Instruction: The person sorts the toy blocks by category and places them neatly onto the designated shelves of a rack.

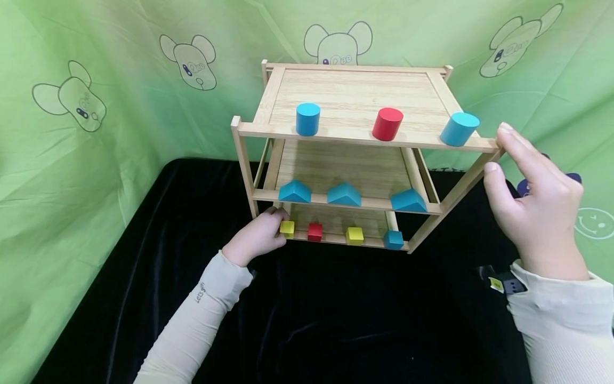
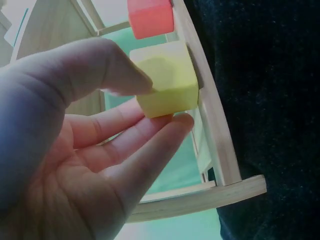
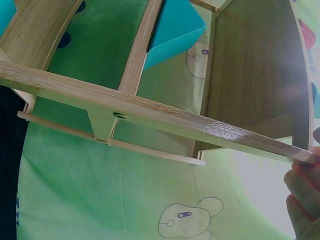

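A three-tier wooden shelf [image 1: 355, 88] stands on black cloth. My left hand [image 1: 259, 234] is at the left end of its bottom tier, pinching a yellow cube [image 2: 167, 80] between thumb and fingers, right at the front rail. Along that rail sit a red cube [image 1: 315, 232], a second yellow cube [image 1: 355, 236] and a blue cube [image 1: 394, 240]. With thumb and fingers, my right hand [image 1: 539, 197] holds the shelf's top front right corner; the right wrist view catches only its fingers [image 3: 302, 192] at the post end.
On the top tier's front edge stand a blue cylinder [image 1: 307, 119], a red cylinder [image 1: 387, 124] and another blue cylinder [image 1: 459, 129]. Three blue triangular blocks [image 1: 344, 194] line the middle rail. Green printed cloth [image 1: 120, 48] hangs behind and at the sides.
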Motion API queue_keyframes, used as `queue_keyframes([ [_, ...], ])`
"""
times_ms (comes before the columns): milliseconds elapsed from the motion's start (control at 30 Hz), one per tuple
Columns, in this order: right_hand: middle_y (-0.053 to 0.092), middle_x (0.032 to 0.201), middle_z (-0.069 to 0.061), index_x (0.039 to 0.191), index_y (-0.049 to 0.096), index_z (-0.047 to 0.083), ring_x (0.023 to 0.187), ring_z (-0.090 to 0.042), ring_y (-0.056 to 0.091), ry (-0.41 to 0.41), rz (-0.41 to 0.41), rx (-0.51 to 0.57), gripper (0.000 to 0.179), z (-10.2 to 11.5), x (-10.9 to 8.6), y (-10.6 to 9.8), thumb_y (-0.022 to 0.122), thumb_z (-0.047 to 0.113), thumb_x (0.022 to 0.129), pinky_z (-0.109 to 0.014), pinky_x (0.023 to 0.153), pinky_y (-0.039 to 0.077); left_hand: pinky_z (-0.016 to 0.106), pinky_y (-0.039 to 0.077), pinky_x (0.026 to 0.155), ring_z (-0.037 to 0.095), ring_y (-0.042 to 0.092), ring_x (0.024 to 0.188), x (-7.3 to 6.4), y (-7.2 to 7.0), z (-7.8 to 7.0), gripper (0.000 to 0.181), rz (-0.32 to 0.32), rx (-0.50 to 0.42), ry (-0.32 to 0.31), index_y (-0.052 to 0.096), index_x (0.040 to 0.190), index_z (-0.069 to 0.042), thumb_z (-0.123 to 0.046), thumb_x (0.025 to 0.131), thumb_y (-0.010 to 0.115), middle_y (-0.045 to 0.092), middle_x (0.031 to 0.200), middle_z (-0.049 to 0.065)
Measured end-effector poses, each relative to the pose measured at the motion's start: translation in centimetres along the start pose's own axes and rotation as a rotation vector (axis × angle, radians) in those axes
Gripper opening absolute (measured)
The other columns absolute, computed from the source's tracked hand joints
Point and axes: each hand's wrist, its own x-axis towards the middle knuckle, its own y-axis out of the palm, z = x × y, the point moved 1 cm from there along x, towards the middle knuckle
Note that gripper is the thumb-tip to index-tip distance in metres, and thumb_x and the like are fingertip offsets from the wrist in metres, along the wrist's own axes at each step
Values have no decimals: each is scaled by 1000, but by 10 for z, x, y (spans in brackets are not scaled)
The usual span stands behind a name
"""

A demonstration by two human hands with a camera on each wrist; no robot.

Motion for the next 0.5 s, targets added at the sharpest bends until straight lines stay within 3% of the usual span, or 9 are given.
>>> queue_keyframes([
  [500, 68, 126, -5, 125, 72, 9, 120, -12, 61, 0, 26, -14, 41, -2, 0, -2, 59, 28, 92, -4, 97, 38, 32, 55, 72, 20, 56, 80, -4, -5, -8, 34, 4, 65, -27, 61, 118, 10, 6, 84, 63, 60, 101, 16],
])
